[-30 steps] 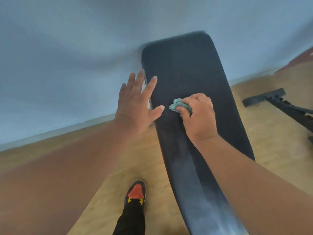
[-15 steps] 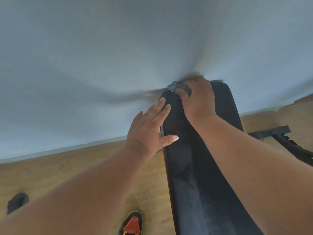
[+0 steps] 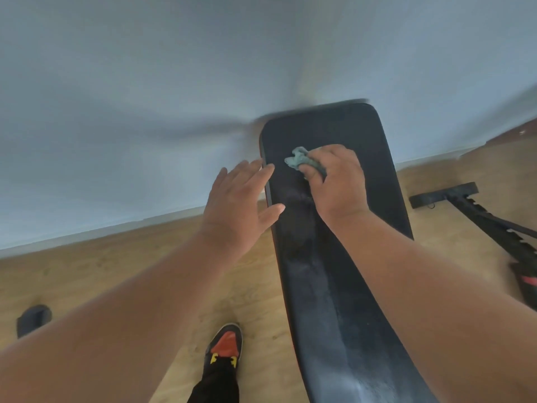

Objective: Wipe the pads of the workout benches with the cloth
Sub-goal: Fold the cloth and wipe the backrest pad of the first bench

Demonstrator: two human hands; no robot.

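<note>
Cloth [image 3: 302, 160], bunched and teal, lies pressed on the upper part of the black bench pad [image 3: 343, 286], gripped in the right hand [image 3: 337, 181] fingers. Left hand [image 3: 241, 205] fingers spread loose, touching the pad's left edge.

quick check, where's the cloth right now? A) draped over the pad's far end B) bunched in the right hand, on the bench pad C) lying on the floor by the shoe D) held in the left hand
B: the teal cloth is bunched under the right hand, pressed on the black bench pad; the left hand is open at the pad's left edge, holding nothing.
</note>
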